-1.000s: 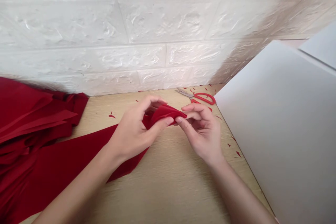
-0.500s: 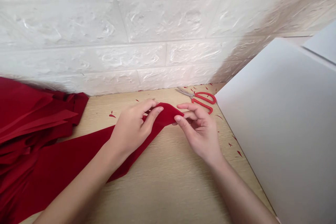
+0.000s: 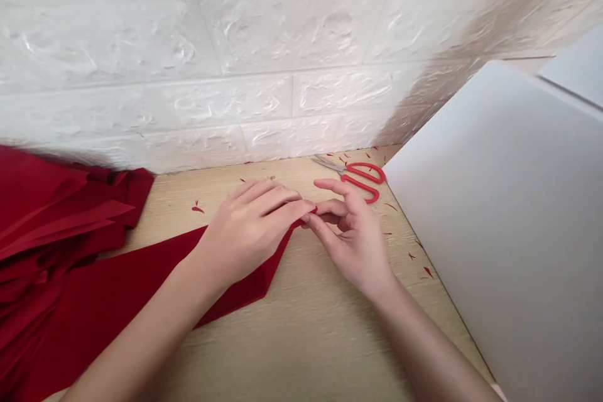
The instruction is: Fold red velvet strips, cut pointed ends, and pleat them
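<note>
A long strip of dark red fabric (image 3: 136, 282) runs from the left side of the table to my two hands. My left hand (image 3: 257, 226) lies over the strip's far end, its thumb and fingers closed on the cloth close to the tip. Touching it from the right, my right hand (image 3: 351, 232) pinches the same tip between thumb and fingers, with the index finger raised. Only a small bit of the folded tip shows between the fingertips; the rest of that end is hidden under my left hand.
Layered red fabric (image 3: 61, 220) is heaped at the left against the white brick-patterned wall (image 3: 245, 44). Red-handled scissors (image 3: 355, 174) lie behind my right hand. Small red scraps dot the wooden table (image 3: 301, 339). A large white panel (image 3: 499, 213) stands at the right.
My left hand has slid right along the strip until it meets my right hand, and its fingers now cover the end of the cloth. The strip's lower edge has shifted right.
</note>
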Demonstrator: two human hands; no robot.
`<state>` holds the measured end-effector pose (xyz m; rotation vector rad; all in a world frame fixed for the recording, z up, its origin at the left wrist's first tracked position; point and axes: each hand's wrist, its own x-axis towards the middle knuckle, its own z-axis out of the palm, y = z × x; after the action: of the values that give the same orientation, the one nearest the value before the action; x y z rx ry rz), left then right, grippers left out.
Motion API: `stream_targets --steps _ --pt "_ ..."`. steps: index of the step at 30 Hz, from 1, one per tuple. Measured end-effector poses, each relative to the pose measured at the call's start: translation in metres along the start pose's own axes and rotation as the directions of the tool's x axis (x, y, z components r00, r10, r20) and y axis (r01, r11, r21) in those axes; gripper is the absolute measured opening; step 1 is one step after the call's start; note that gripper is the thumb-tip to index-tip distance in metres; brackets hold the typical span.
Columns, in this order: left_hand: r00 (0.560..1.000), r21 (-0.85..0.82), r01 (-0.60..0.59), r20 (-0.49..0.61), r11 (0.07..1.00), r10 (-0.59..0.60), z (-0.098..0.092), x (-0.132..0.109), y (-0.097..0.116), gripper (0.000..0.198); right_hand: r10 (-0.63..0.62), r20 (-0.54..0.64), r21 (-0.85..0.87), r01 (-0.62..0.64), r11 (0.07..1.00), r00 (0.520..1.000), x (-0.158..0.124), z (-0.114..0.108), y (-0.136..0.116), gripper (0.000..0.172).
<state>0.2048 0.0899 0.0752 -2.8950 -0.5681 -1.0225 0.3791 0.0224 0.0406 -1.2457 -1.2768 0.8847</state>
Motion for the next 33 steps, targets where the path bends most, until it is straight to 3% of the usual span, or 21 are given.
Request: stream_targets --steps 5,17,24,33 --pt "0.994 -0.136 0.079 0.091 0.987 -0.067 -0.001 0.0 0.0 0.015 -0.038 0.023 -0.021 0.038 0.999 0.999 0.001 -0.001 0.001 0.037" --pt "0.955 -0.254 0.26 0.21 0.932 -0.209 0.0 -0.001 0.005 0.016 -0.099 0.055 -0.201 0.108 0.974 0.994 0.0 -0.001 -0.003 0.037" --pt "0.949 -0.124 0.223 0.256 0.967 -0.186 0.002 0.001 0.007 0.022 -0.11 0.069 -0.346 0.127 0.93 0.992 -0.001 -0.002 0.0 0.042" --pt "0.934 -0.167 0.098 0.357 0.981 -0.032 -0.007 -0.004 -0.005 0.02 -0.059 0.087 -0.341 0.086 0.936 0.994 -0.001 0.001 0.001 0.041"
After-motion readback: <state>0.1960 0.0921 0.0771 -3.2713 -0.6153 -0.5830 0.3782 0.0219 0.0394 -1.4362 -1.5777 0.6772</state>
